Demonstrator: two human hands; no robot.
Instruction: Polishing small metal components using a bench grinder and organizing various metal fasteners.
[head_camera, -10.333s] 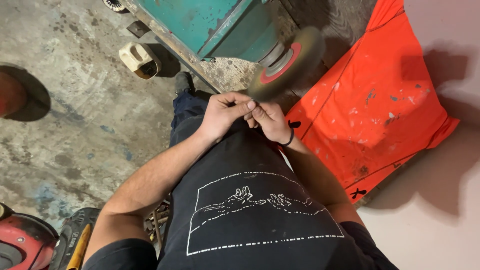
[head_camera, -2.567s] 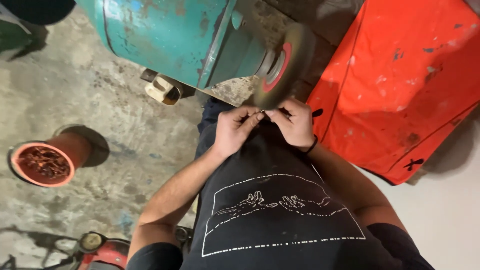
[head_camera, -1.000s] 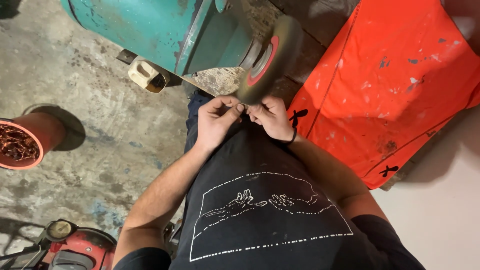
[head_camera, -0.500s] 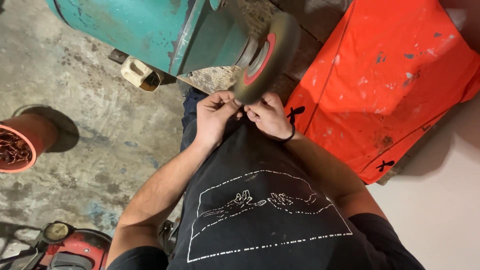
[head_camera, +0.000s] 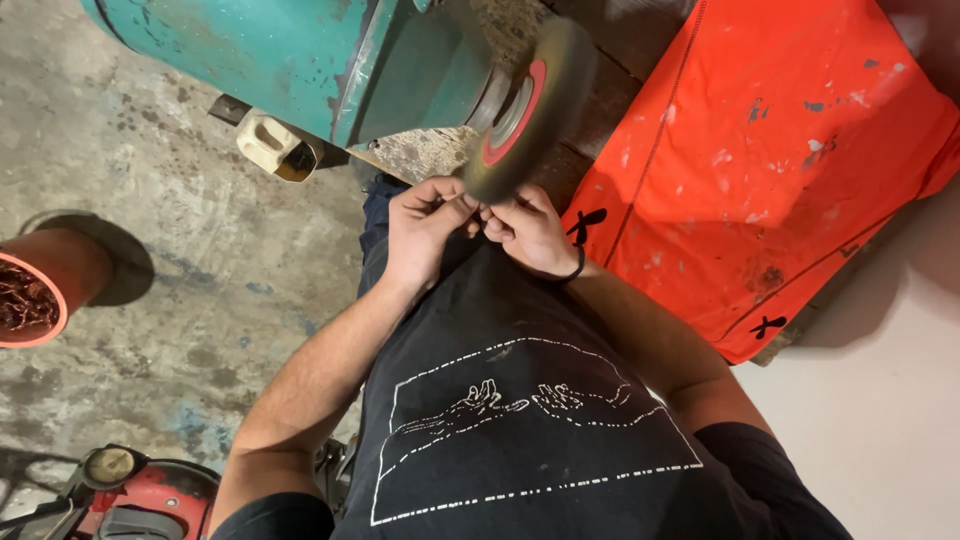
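Two hands meet just under the lower rim of a grinding wheel (head_camera: 528, 110), a dark disc with a red centre ring mounted on the end of a teal machine body (head_camera: 300, 50). The left hand (head_camera: 420, 228) and the right hand (head_camera: 528, 228) are pinched narrow, fingertips together, around something small held up against the wheel's edge; it is too hidden to tell what it is. A dark band circles the right wrist. Below the hands, the person's black shirt with a white line drawing (head_camera: 520, 410) fills the lower middle. To the right lies an orange paint-spattered sheet (head_camera: 780, 150). On the stained concrete floor (head_camera: 180, 300) to the left stands an orange bucket (head_camera: 40, 290) holding metal shavings, and a red machine (head_camera: 130, 495) shows at the bottom left corner.
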